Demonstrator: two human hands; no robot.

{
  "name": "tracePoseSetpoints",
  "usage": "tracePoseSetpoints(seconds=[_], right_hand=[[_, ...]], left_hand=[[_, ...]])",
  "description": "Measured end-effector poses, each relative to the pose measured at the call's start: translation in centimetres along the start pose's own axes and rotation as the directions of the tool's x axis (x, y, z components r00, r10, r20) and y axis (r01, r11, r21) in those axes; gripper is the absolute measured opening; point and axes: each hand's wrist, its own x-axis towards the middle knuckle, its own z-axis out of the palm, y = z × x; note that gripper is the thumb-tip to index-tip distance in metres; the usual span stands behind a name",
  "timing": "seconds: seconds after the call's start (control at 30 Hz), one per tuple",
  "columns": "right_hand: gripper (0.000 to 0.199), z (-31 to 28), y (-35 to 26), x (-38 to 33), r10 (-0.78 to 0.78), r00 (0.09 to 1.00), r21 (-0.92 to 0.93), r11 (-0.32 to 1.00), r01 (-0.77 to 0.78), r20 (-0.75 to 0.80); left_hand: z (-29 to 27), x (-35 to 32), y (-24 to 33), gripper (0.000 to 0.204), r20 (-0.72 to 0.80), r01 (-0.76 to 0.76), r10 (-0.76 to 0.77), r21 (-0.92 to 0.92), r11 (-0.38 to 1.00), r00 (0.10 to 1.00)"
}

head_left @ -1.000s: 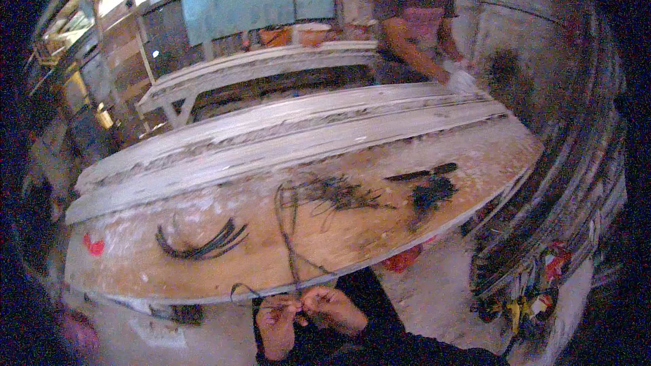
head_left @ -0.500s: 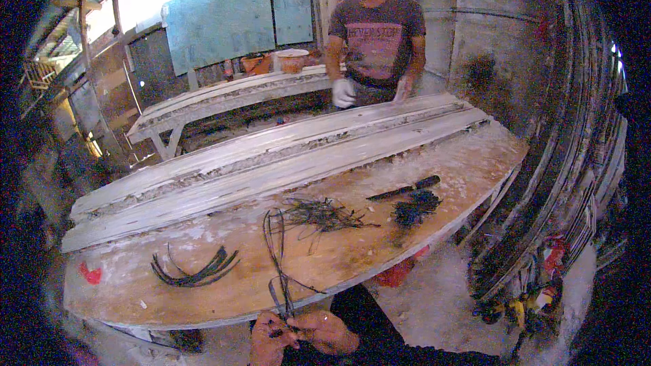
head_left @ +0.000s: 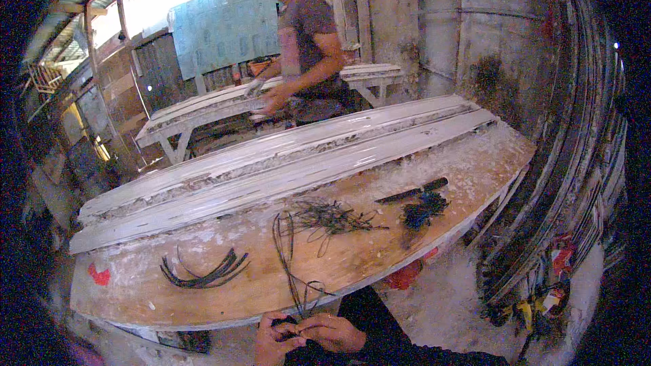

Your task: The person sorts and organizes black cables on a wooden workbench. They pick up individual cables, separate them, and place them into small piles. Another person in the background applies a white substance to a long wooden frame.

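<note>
At the table's near edge, my left hand [head_left: 274, 340] and my right hand [head_left: 333, 332] are close together, fingers pinched on thin dark strips [head_left: 286, 261]. The strips run from my fingers up onto the brown tabletop, with a loop lying to the right. Beyond them is a loose tangle of dark strands [head_left: 332, 217]. A curved bundle of short dark strips [head_left: 205, 271] rests to the left. On the right sit a dark, knife-like tool [head_left: 412, 190] and a dark clump of short pieces [head_left: 424, 211].
Whitish planks [head_left: 291, 175] run along the far side of the table [head_left: 224, 308]. A person [head_left: 308, 47] with a mask stands behind it, near a second bench [head_left: 203, 110]. Long strips of material [head_left: 542, 190] lean on the right. Red and yellow objects [head_left: 542, 301] lie on the floor.
The person across the table has moved left and turned sideways toward the far bench. My hands stay together on the strips, with small finger shifts. The whole view has moved slightly.
</note>
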Motion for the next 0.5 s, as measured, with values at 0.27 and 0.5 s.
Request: tracePoseSetpoints(seconds=[0.27,0.5], right_hand=[[0.026,0.6,0.4,-0.3,0.028,0.998,0.008,1.0,-0.028,-0.052],[0.018,1.4,0.8,-0.7,0.108,0.991,0.016,0.994,-0.107,-0.074]], left_hand=[[0.1,-0.2,-1.6,0.041,-0.188,-0.039,0.021,-0.093,0.995,0.982],[-0.1,0.0,-3.5,0.018,-0.124,-0.33,0.469,0.558,0.762,0.874]])
